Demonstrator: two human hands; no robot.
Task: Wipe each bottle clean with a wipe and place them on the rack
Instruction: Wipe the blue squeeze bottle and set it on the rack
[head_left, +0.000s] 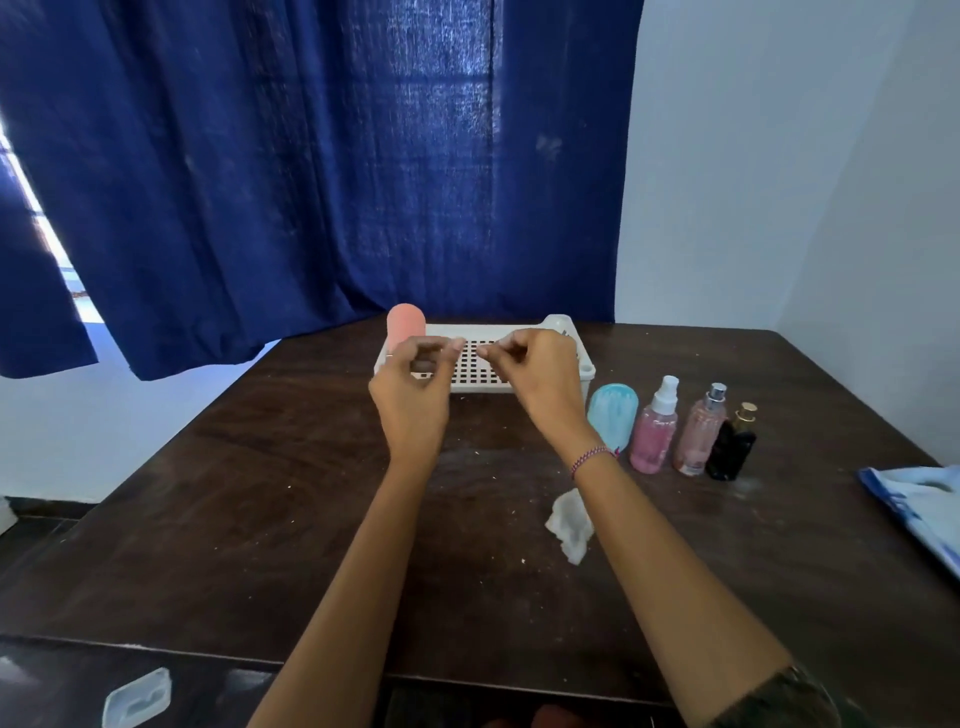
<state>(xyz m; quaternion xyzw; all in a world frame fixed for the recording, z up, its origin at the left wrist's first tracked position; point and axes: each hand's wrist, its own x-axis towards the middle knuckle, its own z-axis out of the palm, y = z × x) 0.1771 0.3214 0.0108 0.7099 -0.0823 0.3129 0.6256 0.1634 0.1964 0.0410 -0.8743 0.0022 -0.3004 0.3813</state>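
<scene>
One pink bottle (405, 325) stood in the rack (586, 370), at its far left corner. Four waited in a row on the table (260, 493) right of it: a blue bottle (613, 418), a pink spray bottle (655, 436), a perfume bottle (701, 436) and a black bottle (732, 447). The wipe (571, 525) lay crumpled by the right forearm (nobody held it). The left hand (415, 384) and right hand (535, 374) hovered before the rack, fingers curled, gripping nothing visible.

White rack (524, 332) — pink bottle (406, 325) upright at left end; four bottles (655, 434) rowed beside; wipe (571, 525) crumpled.
</scene>
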